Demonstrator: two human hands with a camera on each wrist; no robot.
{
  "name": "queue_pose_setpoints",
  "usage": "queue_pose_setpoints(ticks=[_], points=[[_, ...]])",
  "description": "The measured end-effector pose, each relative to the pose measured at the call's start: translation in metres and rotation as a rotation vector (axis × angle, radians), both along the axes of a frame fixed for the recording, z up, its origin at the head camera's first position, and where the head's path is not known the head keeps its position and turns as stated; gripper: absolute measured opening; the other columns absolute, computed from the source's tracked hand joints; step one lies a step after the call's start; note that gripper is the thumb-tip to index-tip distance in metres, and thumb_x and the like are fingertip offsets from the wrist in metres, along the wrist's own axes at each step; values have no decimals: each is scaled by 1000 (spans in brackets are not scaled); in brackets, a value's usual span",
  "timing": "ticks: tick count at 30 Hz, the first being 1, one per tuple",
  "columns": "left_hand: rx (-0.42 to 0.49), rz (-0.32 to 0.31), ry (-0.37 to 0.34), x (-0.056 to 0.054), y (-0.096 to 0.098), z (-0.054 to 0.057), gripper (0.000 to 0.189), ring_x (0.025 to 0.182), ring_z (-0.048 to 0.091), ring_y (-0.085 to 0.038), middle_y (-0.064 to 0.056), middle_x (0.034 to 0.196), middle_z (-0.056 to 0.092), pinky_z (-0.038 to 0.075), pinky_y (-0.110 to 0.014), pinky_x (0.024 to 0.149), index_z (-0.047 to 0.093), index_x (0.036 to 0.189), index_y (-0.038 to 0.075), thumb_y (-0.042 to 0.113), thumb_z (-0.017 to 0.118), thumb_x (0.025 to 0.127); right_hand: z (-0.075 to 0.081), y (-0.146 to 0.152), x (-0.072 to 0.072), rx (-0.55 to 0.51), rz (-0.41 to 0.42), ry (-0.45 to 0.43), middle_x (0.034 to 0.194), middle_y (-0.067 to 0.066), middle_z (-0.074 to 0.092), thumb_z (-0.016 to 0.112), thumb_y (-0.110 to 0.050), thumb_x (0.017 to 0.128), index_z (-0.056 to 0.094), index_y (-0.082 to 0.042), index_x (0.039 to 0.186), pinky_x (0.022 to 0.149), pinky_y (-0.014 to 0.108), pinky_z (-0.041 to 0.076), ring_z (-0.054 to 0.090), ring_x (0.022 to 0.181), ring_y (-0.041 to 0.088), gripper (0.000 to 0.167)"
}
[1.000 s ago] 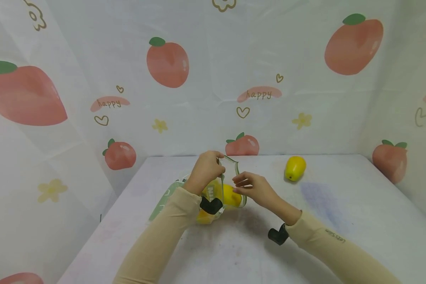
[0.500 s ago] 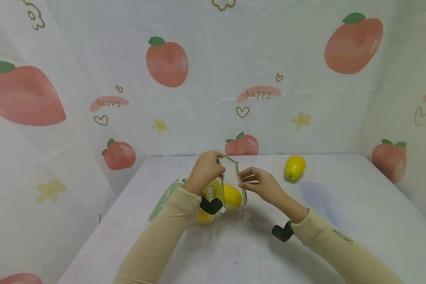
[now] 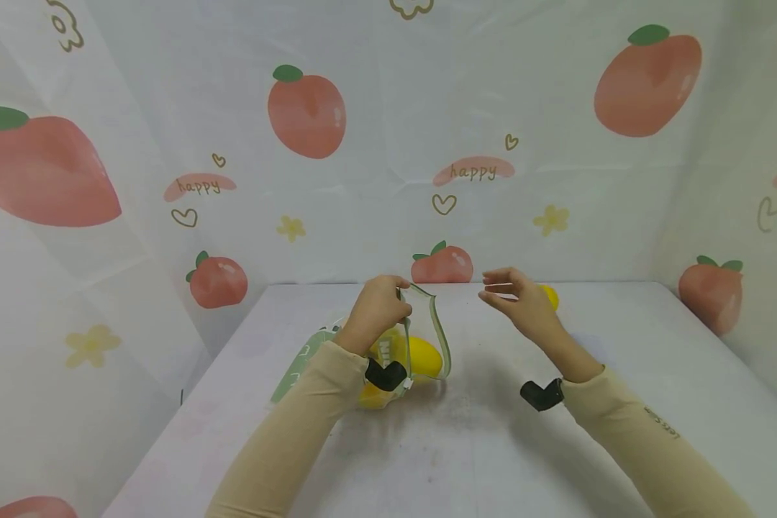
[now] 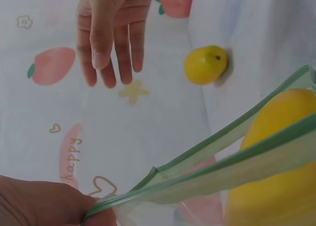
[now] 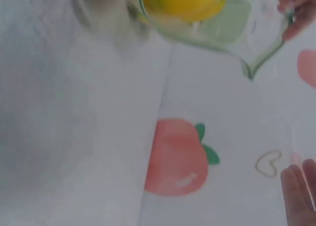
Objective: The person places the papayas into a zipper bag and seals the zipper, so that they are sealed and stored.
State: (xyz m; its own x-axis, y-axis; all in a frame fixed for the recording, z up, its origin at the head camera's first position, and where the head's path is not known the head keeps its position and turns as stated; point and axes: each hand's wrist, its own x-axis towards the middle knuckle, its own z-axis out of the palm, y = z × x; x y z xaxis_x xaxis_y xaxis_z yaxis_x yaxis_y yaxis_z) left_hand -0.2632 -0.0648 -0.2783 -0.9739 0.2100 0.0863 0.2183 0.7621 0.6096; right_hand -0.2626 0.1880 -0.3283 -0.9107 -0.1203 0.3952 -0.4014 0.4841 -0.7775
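My left hand (image 3: 380,309) pinches the upper edge of a clear zip bag (image 3: 442,334) with a green rim, its mouth spread toward the right. Inside the bag lies a yellow mango-like fruit (image 3: 424,356), with more yellow showing lower down behind the wrist. In the left wrist view the green rim (image 4: 237,159) runs from the fingertips past the big yellow fruit (image 4: 276,122). My right hand (image 3: 521,302) hovers apart from the bag, fingers extended and holding nothing. Partly hidden behind it, a second yellow fruit (image 3: 549,295) rests on the table, seen whole in the left wrist view (image 4: 206,64).
The white table (image 3: 440,446) meets a white backdrop cloth (image 3: 375,201) printed with peaches at its far edge. A green printed part of the bag (image 3: 301,363) lies to the left, under the left forearm.
My right hand has left the bag's rim and moved right and away from me, now overlapping the loose yellow fruit. The left hand keeps its hold, and the bag's mouth stays open.
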Motion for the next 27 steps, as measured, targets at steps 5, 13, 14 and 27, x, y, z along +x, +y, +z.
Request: queue_pose_setpoints(ticks=[5,13,14,27], points=[[10,-7,0,0,0,0,47,62,68,-14,-6,76,65,43,-21,54,60,130,3,1,64,83,5,21,-7,2,-81,21,138,20,51,65,-29,93,44,-5,140,98,51,46,53,124,39,57],[16,-15,-1,1,1,-1,47,60,67,-14,-6,71,63,42,-21,53,59,131,3,0,64,84,-7,44,-23,-63,-194,-84,155,22,29,62,-37,93,25,-7,152,105,58,36,36,136,45,76],[16,-16,-1,2,1,-1,48,59,66,-13,-6,71,62,43,-22,53,59,131,3,0,64,83,-10,46,-25,-69,-203,-94,156,22,26,62,-38,93,23,-7,153,106,58,35,34,138,45,78],[15,-15,-4,4,2,0,48,59,66,-13,-6,67,61,42,-22,53,59,131,2,-1,64,83,-41,63,-42,-22,-353,-202,151,35,20,60,-28,95,15,3,152,112,60,24,24,138,52,79]])
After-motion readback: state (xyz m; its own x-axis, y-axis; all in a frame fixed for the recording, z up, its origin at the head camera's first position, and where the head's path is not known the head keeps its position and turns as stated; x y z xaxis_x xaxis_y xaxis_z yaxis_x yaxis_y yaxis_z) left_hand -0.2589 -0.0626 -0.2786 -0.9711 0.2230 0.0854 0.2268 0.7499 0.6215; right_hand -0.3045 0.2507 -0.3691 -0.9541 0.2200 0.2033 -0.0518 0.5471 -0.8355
